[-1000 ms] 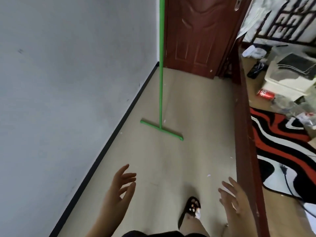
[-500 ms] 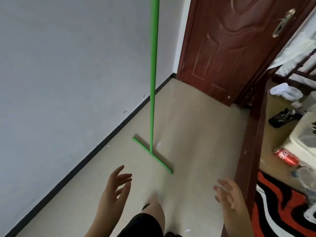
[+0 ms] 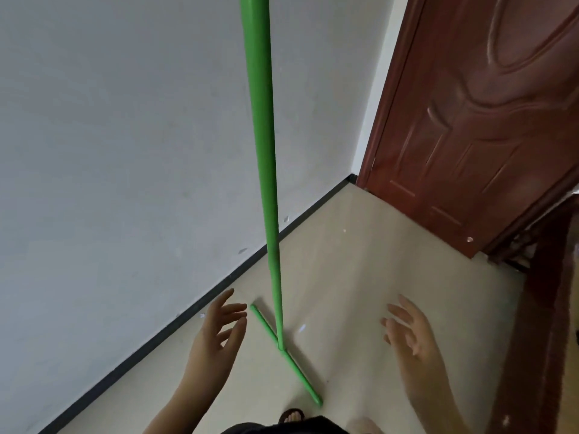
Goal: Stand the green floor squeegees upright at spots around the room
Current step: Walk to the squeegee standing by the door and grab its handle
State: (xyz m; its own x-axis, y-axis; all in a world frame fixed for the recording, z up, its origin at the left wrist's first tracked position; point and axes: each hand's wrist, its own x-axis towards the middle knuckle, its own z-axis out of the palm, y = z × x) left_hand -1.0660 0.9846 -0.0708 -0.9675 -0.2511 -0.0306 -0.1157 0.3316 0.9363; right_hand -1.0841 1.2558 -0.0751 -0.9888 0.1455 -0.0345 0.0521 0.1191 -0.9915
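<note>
The fingers (image 3: pixel 233 308) of the left hand (image 3: pixel 216 336) are spread and loose, holding nothing, with the fingertips just short of the near-left end of the squeegee's crossbar. The right hand (image 3: pixel 410 333) is likewise released, palm turned inward, fingers apart, well to the right of the pole. Between the two hands the green floor squeegee (image 3: pixel 266 183) stands upright on its own on the beige floor (image 3: pixel 376 277), its long handle rising straight up past the top of the view and its narrow head (image 3: pixel 286 355) lying flat on the floor, angled away from the wall. The grey wall (image 3: pixel 109 151) with its dark skirting strip (image 3: pixel 188 314) runs along the left; a red-brown panelled door (image 3: pixel 485 120) closes the far corner. A sandalled foot (image 3: pixel 291 415) shows at the bottom edge.
</note>
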